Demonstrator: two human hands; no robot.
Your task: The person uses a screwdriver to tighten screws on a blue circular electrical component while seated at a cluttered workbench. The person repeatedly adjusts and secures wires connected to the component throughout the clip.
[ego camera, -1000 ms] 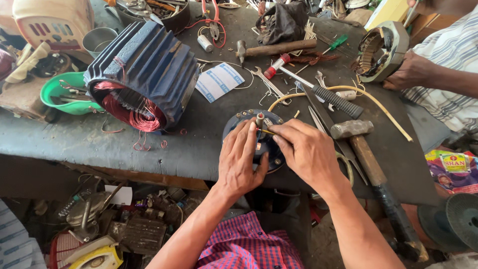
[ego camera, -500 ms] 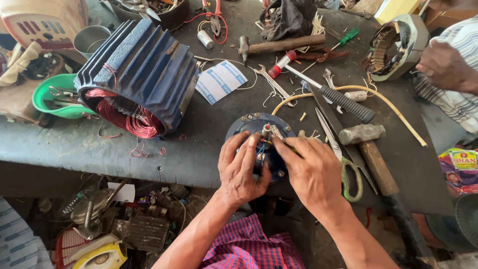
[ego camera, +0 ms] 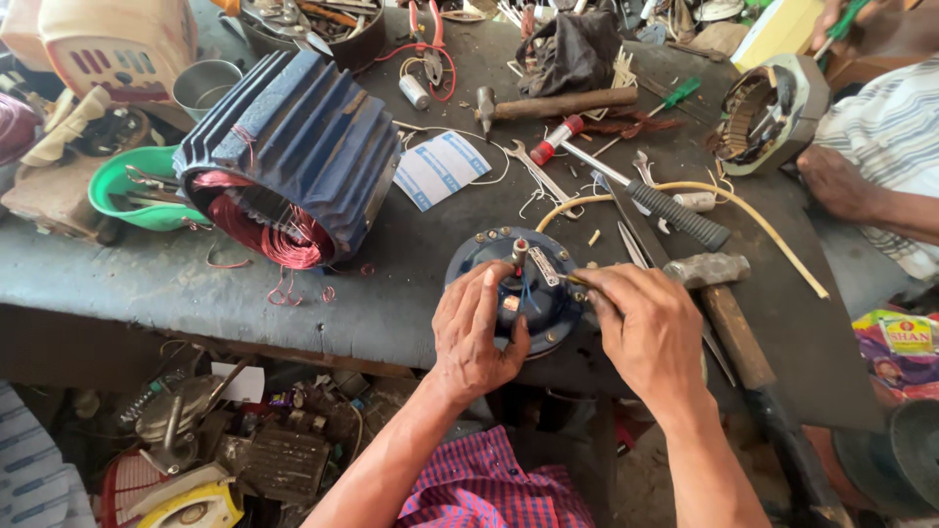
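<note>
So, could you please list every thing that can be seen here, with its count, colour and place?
round motor cover: one, dark blue, front middle of bench, short shaft upright
finned motor housing: one, blue, copper-red windings showing, on its side at left
green bowl: one, far left
metal cup: one, grey, back left
paper label: one, white and blue, centre
hammers: two, wooden handles; one right of the cover, one at the back
screwdriver: one, green handle, back right
bench: one, dark grey
another person's hand: one, far right, beside a round stator
left hand: on the cover
right hand: fingertips pinching something small at the cover's right edge
</note>
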